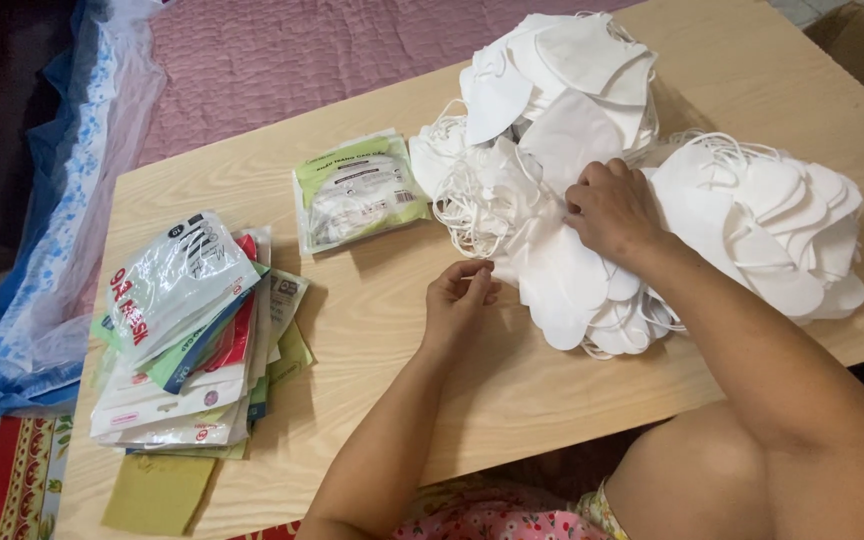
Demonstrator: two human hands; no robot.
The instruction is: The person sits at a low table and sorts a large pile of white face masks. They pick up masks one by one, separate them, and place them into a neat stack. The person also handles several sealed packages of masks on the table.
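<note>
Table [372, 330]: bears everything
Mask heap [592, 150]: 1 o'clock
Second mask heap [782, 230]: 3 o'clock, just beside the first
Single packet [357, 190]: 11 o'clock, left of heaps
Packet stack [192, 340]: 8 o'clock, well apart from heaps
Right hand [612, 210]: on heap
Left hand [459, 300]: centre, at heap's near edge

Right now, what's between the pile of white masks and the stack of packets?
One green-and-clear packet lies on the table between the white masks and stack, head view.

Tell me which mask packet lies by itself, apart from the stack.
The green-edged packet lying flat mid-table; the other packets sit piled in the stack near the left edge.
</note>
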